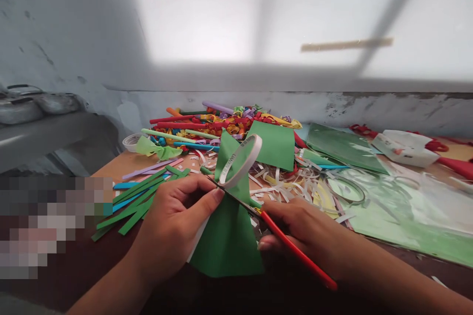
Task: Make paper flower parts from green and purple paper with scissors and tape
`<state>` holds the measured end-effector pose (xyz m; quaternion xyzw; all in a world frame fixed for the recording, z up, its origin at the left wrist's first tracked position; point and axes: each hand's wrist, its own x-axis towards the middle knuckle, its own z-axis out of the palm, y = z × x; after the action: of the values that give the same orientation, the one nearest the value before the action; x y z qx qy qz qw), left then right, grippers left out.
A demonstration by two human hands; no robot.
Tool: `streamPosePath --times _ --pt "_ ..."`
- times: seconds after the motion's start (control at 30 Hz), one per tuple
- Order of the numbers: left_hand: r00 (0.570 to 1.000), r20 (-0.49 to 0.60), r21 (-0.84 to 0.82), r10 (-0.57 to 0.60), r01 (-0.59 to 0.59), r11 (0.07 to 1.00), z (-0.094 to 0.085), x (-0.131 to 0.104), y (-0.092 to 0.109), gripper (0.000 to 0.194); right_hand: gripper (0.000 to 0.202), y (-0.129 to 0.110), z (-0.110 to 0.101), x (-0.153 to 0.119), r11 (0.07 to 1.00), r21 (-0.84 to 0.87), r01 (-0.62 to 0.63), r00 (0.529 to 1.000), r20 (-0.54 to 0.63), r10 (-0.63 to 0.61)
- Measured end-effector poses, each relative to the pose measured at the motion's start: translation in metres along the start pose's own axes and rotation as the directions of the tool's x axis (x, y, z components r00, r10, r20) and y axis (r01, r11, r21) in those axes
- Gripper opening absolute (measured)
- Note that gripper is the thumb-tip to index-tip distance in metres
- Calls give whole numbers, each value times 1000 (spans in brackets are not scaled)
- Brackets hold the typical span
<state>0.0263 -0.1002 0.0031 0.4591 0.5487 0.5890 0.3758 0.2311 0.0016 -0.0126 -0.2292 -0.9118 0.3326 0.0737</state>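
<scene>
My left hand (181, 211) is closed, thumb and fingers pinching a green sheet of paper (231, 241) at the bottom of a roll of double-sided tape (242, 162). The roll stands up on its edge above my thumb. A white strip of tape (197, 241) runs along the sheet's left edge. In my right hand (295, 231) are scissors with red handles (295, 251). Their dark blades lie across the tape and paper, close to my left thumb. My right fingers are partly hidden behind the handles.
Green paper strips (138, 202) lie left of my hands. Behind is a pile of colourful paper sticks (185, 125) with another green sheet (273, 145). Paper scraps (291, 187) and a second tape ring (347, 189) lie to the right. A wall (314, 103) closes off the back.
</scene>
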Motion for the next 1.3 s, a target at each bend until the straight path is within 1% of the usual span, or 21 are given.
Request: streamPosePath --times 0.1,0.33,0.47,0.57,0.7,0.8,0.93,1.17,1.23,1.3 --pt "1000 9 -28 -9 10 1000 0 -1 2 19 59 0 2 -1 1000 1 -7 1000 18 7" --pt "998 50 17 30 -31 999 -7 -5 0 18 58 -4 2 -1 1000 3 -22 999 28 21" --pt "989 127 67 81 -90 994 -10 -5 1 20 55 -3 0 -4 999 36 12 1000 -2 -12" --pt "984 165 67 70 -82 994 -11 -4 2 20 58 -1 -1 -5 999 42 16 1000 -8 -16" --pt "989 148 15 12 -14 1000 -11 -1 -2 18 61 -1 -1 -4 1000 30 -8 1000 13 8" --pt "992 128 10 16 -17 1000 -11 -1 -4 19 59 -4 -1 -4 1000 21 -23 1000 15 23" --pt "994 113 33 1 -4 999 -9 -1 -4 21 62 -6 -3 -6 999 27 -27 999 33 26" --pt "994 111 36 20 -24 999 -6 -1 -1 23 62 -8 -7 -8 999 32 35 998 53 -36" --pt "993 116 29 3 -6 1000 -6 -2 0 25 61 -8 -7 -8 999 33 38 998 39 -39" --pt "994 109 46 11 -16 999 -7 -4 1 27 58 -8 -5 -8 998 54 27 999 33 -29"
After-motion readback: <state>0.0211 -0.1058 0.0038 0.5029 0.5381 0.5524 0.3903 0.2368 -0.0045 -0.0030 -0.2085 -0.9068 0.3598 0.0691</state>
